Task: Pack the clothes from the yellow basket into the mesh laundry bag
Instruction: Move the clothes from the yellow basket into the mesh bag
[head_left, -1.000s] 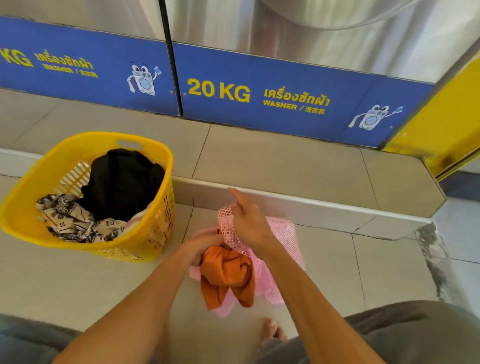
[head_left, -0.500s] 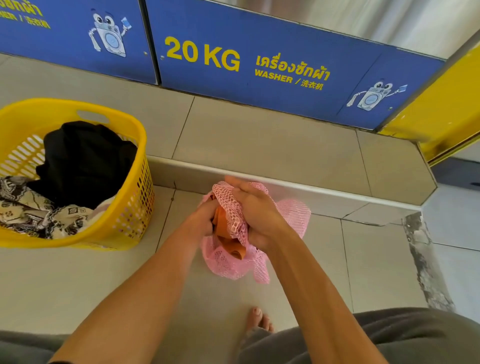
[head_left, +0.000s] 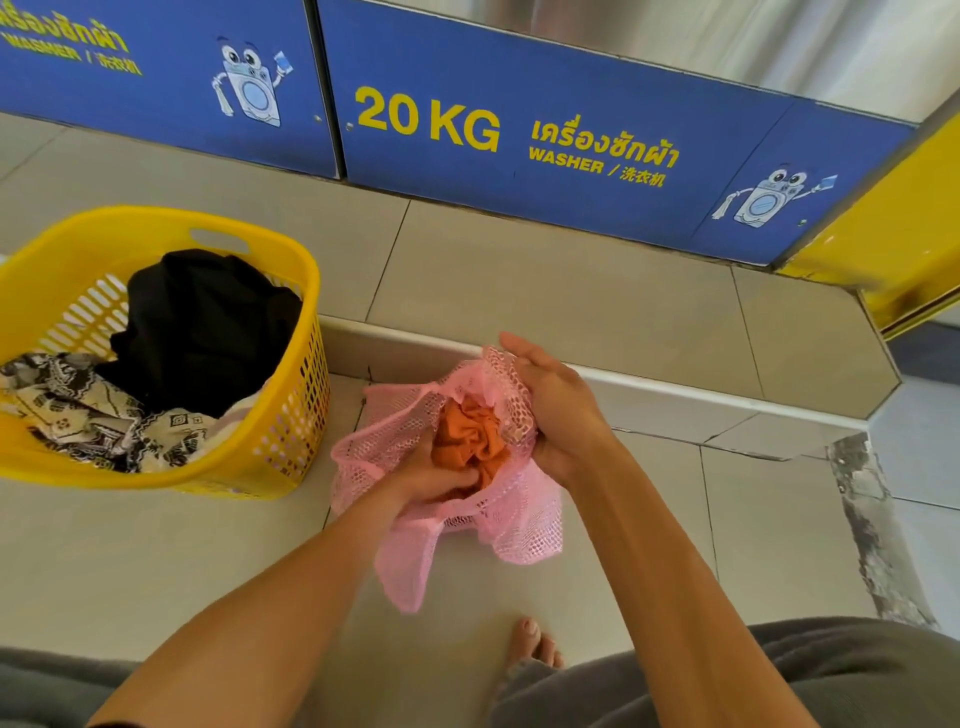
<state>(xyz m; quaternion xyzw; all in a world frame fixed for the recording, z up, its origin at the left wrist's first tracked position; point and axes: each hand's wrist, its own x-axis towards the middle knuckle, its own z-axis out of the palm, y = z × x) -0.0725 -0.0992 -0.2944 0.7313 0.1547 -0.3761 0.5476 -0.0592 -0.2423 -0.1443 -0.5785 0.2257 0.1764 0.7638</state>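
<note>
Counted: one yellow basket (head_left: 291, 457); one pink mesh bag (head_left: 410, 551); three garments, namely one black (head_left: 208, 332), one patterned (head_left: 78, 410), one orange (head_left: 467, 431); two hands.

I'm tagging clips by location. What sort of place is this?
Most likely a self-service laundromat: blue machine panels reading "20 KG WASHER" with washer cartoons, steel machine fronts above, and a yellow basket of clothes on the tiled floor.

Bare floor (head_left: 130, 561) beside yellow basket (head_left: 291, 457)
</note>
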